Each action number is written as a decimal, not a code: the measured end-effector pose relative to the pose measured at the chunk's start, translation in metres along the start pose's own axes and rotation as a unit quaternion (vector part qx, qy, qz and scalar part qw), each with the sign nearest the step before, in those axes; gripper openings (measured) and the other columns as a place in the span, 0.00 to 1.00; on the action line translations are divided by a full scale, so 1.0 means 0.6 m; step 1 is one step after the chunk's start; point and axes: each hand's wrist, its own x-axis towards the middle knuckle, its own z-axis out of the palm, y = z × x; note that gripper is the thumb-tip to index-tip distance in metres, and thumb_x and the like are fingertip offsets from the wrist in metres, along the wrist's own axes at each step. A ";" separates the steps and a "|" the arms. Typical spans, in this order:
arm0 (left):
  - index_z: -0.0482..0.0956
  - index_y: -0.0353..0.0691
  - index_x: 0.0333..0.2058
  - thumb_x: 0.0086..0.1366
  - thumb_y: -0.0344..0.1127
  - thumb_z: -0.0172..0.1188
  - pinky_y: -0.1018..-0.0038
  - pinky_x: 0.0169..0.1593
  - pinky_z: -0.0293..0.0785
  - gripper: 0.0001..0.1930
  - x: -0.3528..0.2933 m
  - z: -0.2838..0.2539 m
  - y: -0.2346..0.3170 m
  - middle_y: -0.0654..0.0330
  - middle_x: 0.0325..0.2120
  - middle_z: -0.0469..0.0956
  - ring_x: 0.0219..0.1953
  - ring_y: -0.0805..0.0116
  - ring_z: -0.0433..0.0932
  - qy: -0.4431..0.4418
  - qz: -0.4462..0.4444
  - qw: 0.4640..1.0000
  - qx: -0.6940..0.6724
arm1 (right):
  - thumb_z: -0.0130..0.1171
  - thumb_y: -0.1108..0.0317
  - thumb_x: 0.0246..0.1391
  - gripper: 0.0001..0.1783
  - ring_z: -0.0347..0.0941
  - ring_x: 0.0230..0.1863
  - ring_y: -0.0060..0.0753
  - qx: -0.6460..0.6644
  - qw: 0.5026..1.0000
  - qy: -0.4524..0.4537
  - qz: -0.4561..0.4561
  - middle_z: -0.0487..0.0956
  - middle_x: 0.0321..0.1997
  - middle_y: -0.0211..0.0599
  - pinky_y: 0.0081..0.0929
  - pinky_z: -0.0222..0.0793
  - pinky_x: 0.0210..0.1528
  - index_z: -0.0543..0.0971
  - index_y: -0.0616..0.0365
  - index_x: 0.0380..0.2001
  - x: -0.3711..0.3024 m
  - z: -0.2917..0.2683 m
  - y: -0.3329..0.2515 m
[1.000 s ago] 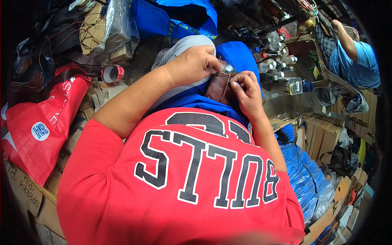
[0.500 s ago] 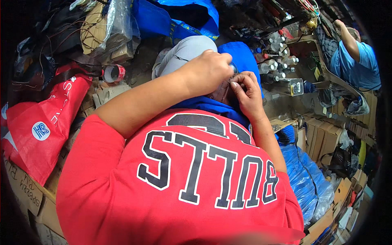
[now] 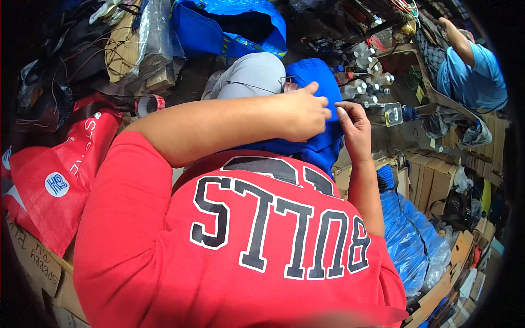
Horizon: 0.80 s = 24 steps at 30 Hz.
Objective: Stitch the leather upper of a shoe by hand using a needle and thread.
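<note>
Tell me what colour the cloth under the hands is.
The cloth is bright blue, seen best in the head view, under the left hand and right hand.

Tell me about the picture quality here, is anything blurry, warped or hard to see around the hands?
Head view: strong fisheye, black corners, edges bending toward the rim. Even light, no harsh glare. The left hand and right hand look fairly sharp over the blue cloth; whatever they pinch is too small to make out. The bottles beyond are small and cluttered.
</note>
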 end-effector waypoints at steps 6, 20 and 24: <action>0.80 0.46 0.24 0.56 0.37 0.55 0.60 0.54 0.59 0.07 -0.015 -0.032 -0.003 0.66 0.28 0.77 0.46 0.67 0.71 0.017 -0.003 1.000 0.024 | 0.63 0.68 0.49 0.07 0.67 0.28 0.25 -0.123 0.989 -0.068 0.037 0.75 0.29 0.31 0.22 0.65 0.33 0.82 0.57 0.33 -0.014 0.022 -0.023; 0.79 0.46 0.26 0.50 0.34 0.61 0.62 0.50 0.64 0.04 -0.063 -0.005 0.012 0.64 0.31 0.75 0.43 0.65 0.73 0.210 -0.053 0.971 -0.098 | 0.61 0.57 0.39 0.15 0.71 0.34 0.46 -0.319 0.946 -0.020 -0.054 0.75 0.27 0.40 0.42 0.58 0.36 0.69 0.55 0.20 0.020 0.090 -0.033; 0.80 0.45 0.28 0.45 0.29 0.68 0.65 0.41 0.70 0.09 -0.109 0.010 -0.034 0.62 0.31 0.77 0.36 0.59 0.76 0.307 -0.119 0.929 -0.171 | 0.65 0.60 0.37 0.15 0.71 0.27 0.42 -0.316 0.946 -0.064 -0.008 0.74 0.19 0.36 0.38 0.60 0.36 0.70 0.56 0.15 -0.007 0.067 -0.049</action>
